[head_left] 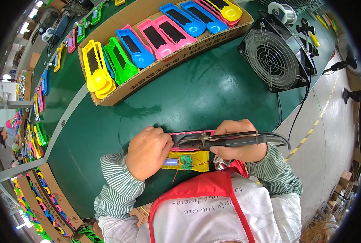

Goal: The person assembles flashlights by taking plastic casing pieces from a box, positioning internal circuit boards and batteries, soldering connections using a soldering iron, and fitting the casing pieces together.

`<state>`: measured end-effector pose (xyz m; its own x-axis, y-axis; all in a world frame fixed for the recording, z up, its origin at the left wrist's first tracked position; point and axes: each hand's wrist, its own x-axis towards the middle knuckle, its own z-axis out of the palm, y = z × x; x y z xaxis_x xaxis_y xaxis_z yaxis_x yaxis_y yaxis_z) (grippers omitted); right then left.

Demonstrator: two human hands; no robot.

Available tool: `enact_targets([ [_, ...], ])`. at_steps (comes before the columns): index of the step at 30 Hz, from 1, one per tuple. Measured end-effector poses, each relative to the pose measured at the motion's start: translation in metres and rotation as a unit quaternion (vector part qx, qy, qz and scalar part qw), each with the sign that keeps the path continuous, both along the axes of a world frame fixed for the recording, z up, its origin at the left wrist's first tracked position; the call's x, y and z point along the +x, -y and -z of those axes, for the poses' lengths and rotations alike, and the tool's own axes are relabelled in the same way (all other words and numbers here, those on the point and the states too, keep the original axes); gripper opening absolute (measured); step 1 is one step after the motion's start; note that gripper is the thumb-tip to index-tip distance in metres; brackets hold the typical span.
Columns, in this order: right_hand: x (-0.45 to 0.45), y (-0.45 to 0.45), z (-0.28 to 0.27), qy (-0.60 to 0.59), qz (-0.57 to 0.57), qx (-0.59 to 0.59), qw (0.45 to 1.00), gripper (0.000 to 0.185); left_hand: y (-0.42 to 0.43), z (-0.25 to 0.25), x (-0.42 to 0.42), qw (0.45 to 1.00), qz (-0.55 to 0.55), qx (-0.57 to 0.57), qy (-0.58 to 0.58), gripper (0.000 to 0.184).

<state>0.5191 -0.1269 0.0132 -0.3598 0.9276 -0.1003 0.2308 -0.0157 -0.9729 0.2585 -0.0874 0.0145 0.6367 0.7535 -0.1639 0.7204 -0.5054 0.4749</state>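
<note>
My right hand point(242, 139) is wrapped round a soldering iron point(237, 141) with a dark handle and a thin metal tube along it. The iron's tip points left over a pink plastic housing point(184, 133) with a dark panel. My left hand point(149, 150) has its fingers curled onto the left end of that housing; its fingertips are partly hidden. Just below, nearer my body, lies a yellow plastic housing point(202, 165) holding a blue battery cell point(171, 162), a green circuit board point(186, 162) and red wires. A round silvery lamp part point(221, 163) sits at its right end.
A cardboard box point(164, 60) of coloured housings stands across the back of the green table point(156, 111). A black fan point(271, 58) and a solder spool point(282, 14) are back right. Housings line a conveyor point(47, 83) at left.
</note>
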Motion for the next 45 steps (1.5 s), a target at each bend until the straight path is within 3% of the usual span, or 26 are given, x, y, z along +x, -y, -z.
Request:
enact_targets([
  [25,0.028,0.018,-0.009,0.018,0.078,0.038,0.996,0.018,0.001,0.0,0.001,1.0,-0.014,0.003,-0.002,0.012],
  [33,0.037,0.022,-0.013,0.036,0.118,0.059,0.991,0.019,0.015,-0.034,0.001,0.997,-0.024,0.077,-0.02,0.012],
  [37,0.04,0.024,-0.012,0.028,0.13,0.038,0.99,0.02,0.027,-0.025,0.021,0.991,0.093,0.012,0.092,0.012],
  [42,0.045,0.027,-0.015,0.04,0.138,0.035,0.989,0.019,0.027,0.001,0.03,0.983,0.124,0.032,0.133,0.014],
  [45,0.049,0.027,-0.017,0.055,0.133,0.064,0.988,0.018,0.03,0.006,0.035,0.978,0.081,0.0,0.192,0.011],
])
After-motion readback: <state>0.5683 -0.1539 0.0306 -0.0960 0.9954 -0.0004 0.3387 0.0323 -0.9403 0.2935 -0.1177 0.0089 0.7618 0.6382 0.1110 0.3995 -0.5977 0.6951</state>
